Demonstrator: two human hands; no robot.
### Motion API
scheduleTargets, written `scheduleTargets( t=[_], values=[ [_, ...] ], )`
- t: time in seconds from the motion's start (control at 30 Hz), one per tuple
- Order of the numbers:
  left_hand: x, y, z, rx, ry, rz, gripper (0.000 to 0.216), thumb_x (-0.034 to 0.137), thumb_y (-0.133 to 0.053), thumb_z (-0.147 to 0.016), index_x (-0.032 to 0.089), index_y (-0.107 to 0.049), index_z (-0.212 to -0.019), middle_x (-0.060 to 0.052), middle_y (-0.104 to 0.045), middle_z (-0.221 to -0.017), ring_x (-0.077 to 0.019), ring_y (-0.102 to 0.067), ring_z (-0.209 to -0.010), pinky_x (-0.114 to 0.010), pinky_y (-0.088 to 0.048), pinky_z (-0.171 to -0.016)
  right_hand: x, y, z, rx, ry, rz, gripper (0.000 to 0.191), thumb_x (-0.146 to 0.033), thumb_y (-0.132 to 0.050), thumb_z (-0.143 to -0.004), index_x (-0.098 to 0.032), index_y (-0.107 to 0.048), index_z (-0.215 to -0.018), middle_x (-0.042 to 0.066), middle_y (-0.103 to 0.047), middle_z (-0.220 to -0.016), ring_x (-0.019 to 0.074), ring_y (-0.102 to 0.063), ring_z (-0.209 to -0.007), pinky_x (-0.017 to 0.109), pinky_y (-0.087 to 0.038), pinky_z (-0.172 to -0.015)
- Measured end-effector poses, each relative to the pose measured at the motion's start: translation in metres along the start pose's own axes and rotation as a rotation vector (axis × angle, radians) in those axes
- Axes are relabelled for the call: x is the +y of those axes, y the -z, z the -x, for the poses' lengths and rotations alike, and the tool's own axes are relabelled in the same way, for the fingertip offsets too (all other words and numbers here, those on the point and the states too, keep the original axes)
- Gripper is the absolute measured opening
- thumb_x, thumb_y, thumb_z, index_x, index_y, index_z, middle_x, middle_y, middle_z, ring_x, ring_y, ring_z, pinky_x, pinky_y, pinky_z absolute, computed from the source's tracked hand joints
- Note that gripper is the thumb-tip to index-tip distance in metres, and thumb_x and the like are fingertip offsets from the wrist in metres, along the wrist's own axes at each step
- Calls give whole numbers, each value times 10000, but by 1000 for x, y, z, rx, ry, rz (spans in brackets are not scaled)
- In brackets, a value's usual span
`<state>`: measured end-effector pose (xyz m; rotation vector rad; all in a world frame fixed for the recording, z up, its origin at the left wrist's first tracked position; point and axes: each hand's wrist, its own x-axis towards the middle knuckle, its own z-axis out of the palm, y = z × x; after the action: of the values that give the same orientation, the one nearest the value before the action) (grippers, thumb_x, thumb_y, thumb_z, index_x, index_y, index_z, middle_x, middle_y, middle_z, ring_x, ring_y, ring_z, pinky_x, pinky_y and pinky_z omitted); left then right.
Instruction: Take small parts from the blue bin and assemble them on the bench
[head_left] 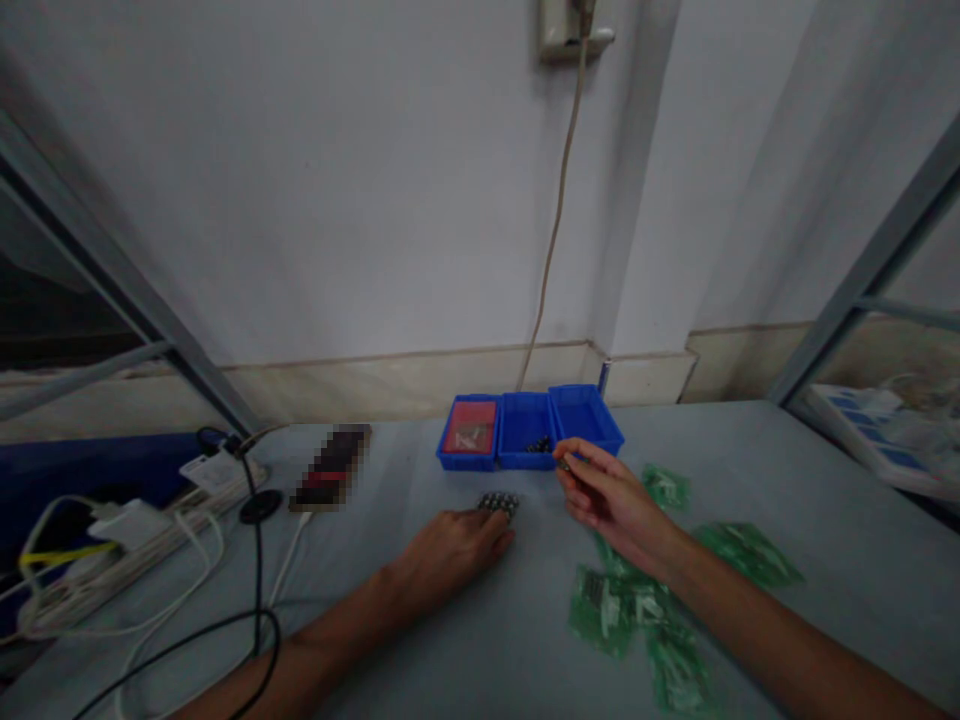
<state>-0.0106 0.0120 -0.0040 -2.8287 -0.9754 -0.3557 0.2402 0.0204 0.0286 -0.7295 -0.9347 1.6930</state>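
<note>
My left hand (466, 545) rests on the table with its fingers curled against the near side of a tight cluster of small, shiny, round metal pieces (501, 503). Part of the cluster is hidden under those fingers. My right hand (604, 490) is raised just in front of the blue bins, with thumb and forefinger pinched on a small metal piece (564, 465) too tiny to identify. Small dark metal parts (538, 445) lie in the middle blue bin (525, 408), behind my hands.
The left bin (442, 440) contains a red-backed packet (471, 425); the right bin (577, 400) adjoins the middle one. Several green plastic packets (604, 610) lie around my right forearm. At left are a phone (330, 468), a power strip (75, 595) and looping cables (259, 560).
</note>
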Motion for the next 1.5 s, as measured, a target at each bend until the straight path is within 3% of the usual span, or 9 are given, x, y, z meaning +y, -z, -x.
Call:
scheduleTargets(
  t=[0.2, 0.37, 0.53, 0.67, 0.83, 0.97, 1.17, 1.33, 1.5],
  values=[
    [2, 3, -2, 0, -15, -13, 221, 258, -414, -1094, 178, -540, -932, -18, -674, -764, -172, -692, -647, -250, -533, -583, 0, 1, -1, 33, 102, 215, 314, -432, -804, -850, -251, -712, -1089, 18, -652, -927, 89, -466, -570, 195, -333, -428],
    [4, 4, -3, 8, -6, -2, 246, 263, -403, -1091, 175, -555, -919, -24, -661, -744, -169, -685, -641, -246, -527, -577, 4, 5, -4, 81, 294, 516, 264, -423, -802, -857, -249, -688, -1020, -17, -601, -811, 92, -445, -519, 216, -363, -426],
    [6, 9, -3, -24, 0, -15, 207, 290, -443, -1071, 173, -572, -960, -38, -678, -798, -176, -694, -675, -254, -531, -607, 5, 5, -5, 18, 159, 292, 279, -464, -756, -892, -246, -653, -1033, 5, -649, -874, 87, -428, -519, 200, -325, -414],
    [5, 8, -2, -43, 1, -36, 189, 302, -465, -1066, 172, -583, -996, -46, -694, -841, -192, -707, -705, -270, -538, -617, 2, 5, -3, -26, 13, 42, 287, -436, -793, -867, -228, -680, -1027, -26, -540, -758, 76, -361, -529, 183, -268, -427],
    [1, 3, -2, -16, -13, -24, 268, 289, -388, -1104, 173, -579, -957, -38, -681, -789, -191, -708, -684, -266, -531, -598, 0, 6, -3, -17, 12, -21, 285, -420, -810, -845, -225, -697, -1020, -41, -463, -715, 87, -340, -535, 196, -260, -436],
    [0, 3, -2, -2, -10, -8, 286, 328, -378, -1116, 171, -575, -981, -39, -684, -798, -183, -705, -683, -260, -540, -612, 2, 6, -4, 51, 177, 315, 299, -460, -752, -888, -263, -716, -1110, 10, -603, -863, 119, -436, -577, 226, -320, -448],
    [0, 2, -2, 12, -33, -9, 276, 313, -382, -1114, 173, -549, -944, -40, -678, -808, -192, -691, -667, -283, -541, -589, 6, 6, -2, 134, 490, 797, 118, -318, -758, -893, -280, -745, -1004, 24, -645, -932, 183, -556, -777, 285, -458, -654],
    [2, 1, -2, 22, -28, 3, 236, 322, -430, -1103, 173, -541, -959, -33, -667, -813, -191, -684, -673, -279, -535, -586, 8, 6, -4, 53, 261, 546, 230, -441, -725, -913, -264, -654, -1042, 1, -641, -887, 113, -470, -542, 238, -372, -438],
    [3, 3, -3, -5, -54, 6, 207, 294, -455, -1094, 167, -552, -963, -42, -668, -873, -191, -687, -728, -287, -553, -633, 4, 3, -4, -1, 35, 121, 283, -461, -770, -880, -238, -651, -1006, -26, -575, -767, 79, -396, -519, 180, -279, -404]
  ],
)
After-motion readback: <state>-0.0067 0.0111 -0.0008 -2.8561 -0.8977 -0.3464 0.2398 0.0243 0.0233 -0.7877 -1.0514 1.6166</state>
